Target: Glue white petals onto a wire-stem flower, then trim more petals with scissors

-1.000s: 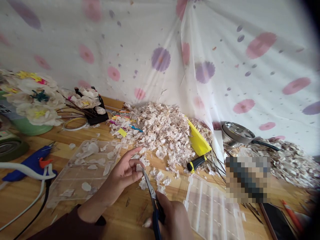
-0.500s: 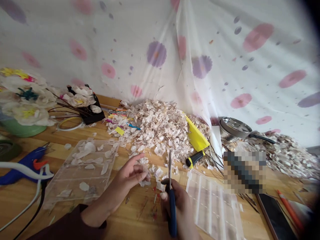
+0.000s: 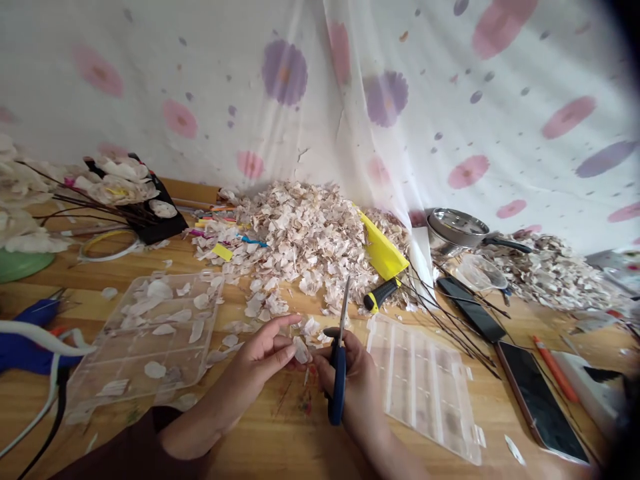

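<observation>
My left hand (image 3: pixel 274 350) pinches a pale, thin petal (image 3: pixel 301 349) between thumb and fingers, just above the table. In my right hand (image 3: pixel 350 373) is a pair of scissors (image 3: pixel 338 383) with dark blue handles, its blades pointing up and away from me. The right fingertips come close to the petal's right edge; whether they touch it I cannot tell. Behind both hands lies a large heap of pale dried petals (image 3: pixel 305 233). A few loose petals and red bits lie on the wood around the hands.
Left is a clear compartment box (image 3: pixel 210 347) with petals, beyond it a blue glue gun (image 3: pixel 35 357). At right lie a clear divided lid (image 3: pixel 425 393), a yellow-black handled tool (image 3: pixel 383 295), thin dark stems (image 3: pixel 450 327) and two phones (image 3: pixel 543 400). A metal pan (image 3: pixel 457 227) stands behind.
My view has shifted right. The right hand with the scissors has come up closer to the left hand, and the petal in the left fingers now shows clearly.
</observation>
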Available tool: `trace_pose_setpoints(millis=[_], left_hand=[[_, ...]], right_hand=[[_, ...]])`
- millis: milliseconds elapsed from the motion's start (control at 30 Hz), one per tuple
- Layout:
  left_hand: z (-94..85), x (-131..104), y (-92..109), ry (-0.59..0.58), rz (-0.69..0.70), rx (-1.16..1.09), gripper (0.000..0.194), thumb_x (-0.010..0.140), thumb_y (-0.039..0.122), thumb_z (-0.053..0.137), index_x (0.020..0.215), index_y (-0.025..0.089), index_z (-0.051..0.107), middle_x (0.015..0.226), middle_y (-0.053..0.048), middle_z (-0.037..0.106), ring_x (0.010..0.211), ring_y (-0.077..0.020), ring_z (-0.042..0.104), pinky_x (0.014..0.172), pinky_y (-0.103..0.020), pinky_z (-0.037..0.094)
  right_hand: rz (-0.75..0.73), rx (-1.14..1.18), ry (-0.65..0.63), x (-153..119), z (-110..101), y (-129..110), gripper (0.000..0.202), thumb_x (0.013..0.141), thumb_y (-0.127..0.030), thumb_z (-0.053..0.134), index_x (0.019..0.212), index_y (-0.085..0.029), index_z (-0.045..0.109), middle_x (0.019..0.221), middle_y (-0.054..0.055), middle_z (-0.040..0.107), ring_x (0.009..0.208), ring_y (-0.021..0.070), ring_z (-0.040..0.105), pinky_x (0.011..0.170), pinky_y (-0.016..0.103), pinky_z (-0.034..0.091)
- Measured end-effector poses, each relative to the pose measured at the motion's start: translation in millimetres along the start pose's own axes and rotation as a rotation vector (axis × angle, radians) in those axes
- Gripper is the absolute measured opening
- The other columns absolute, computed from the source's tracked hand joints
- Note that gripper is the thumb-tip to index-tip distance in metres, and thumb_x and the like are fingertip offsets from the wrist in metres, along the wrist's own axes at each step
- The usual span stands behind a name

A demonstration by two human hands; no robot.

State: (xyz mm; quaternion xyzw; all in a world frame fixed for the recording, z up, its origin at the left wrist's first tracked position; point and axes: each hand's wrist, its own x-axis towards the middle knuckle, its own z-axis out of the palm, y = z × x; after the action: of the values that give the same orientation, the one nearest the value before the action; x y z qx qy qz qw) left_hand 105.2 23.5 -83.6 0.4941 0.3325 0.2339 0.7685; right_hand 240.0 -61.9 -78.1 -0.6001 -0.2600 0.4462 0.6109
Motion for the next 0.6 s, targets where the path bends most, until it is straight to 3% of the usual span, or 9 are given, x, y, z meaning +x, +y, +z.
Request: trace_pose_setpoints(millis=[167,300,433,500,600], left_hand=[[2.5,-0.9,1.3,-0.06,-0.007,0.124,0.051,0.082,0.034,0.063,0.127,0.017,0.049,0.073,-0.001,0.068,0.075,-0.0198,0.065,0.077,-0.032,0.046],[4.0,0.2,1.4,-0.072,-0.01,0.199,0.057,0.077,0.036,0.065,0.126,0.015,0.046,0.071,-0.002,0.069,0.072,-0.0209,0.064,0.071,-0.032,0.046],[3.9,1.2,0.8,-0.09,-0.022,0.233,0.053,0.077,0.037,0.065,0.124,0.017,0.048,0.072,-0.002,0.069,0.073,-0.0213,0.065,0.069,-0.031,0.046],[3.1,1.6,0.7,-0.089,-0.01,0.225,0.046,0.079,0.037,0.064,0.119,0.019,0.052,0.074,-0.002,0.07,0.075,-0.0211,0.066,0.072,-0.031,0.047],[1.9,2.3,1.3,-0.067,0.014,0.221,0.021,0.083,0.039,0.059,0.093,0.021,0.063,0.073,-0.002,0.069,0.072,-0.0198,0.065,0.072,-0.03,0.047]], right_hand=[[0.012,0.018,-0.004,0.7,-2.9,-0.2,0.052,0.067,-0.044,0.08,0.099,-0.017,0.049,0.057,-0.006,0.064,0.04,0.0059,0.047,0.039,0.015,0.038],[0.029,0.04,-0.04,-0.6,-3.5,0.9,0.053,0.065,-0.039,0.082,0.1,-0.017,0.049,0.067,0.0,0.071,0.043,0.0057,0.049,0.04,0.015,0.037],[0.022,0.091,-0.031,-1.4,-2.9,2.5,0.051,0.064,-0.033,0.082,0.1,-0.018,0.05,0.06,-0.003,0.068,0.044,0.0066,0.05,0.041,0.015,0.036],[0.015,0.11,-0.001,-0.3,-3.4,3.1,0.049,0.064,-0.032,0.08,0.099,-0.018,0.05,0.06,-0.004,0.067,0.044,0.007,0.051,0.041,0.015,0.037],[0.02,0.116,0.073,3.1,-5.6,3.7,0.046,0.063,-0.032,0.079,0.096,-0.018,0.051,0.058,-0.007,0.062,0.041,0.0064,0.048,0.04,0.016,0.039]])
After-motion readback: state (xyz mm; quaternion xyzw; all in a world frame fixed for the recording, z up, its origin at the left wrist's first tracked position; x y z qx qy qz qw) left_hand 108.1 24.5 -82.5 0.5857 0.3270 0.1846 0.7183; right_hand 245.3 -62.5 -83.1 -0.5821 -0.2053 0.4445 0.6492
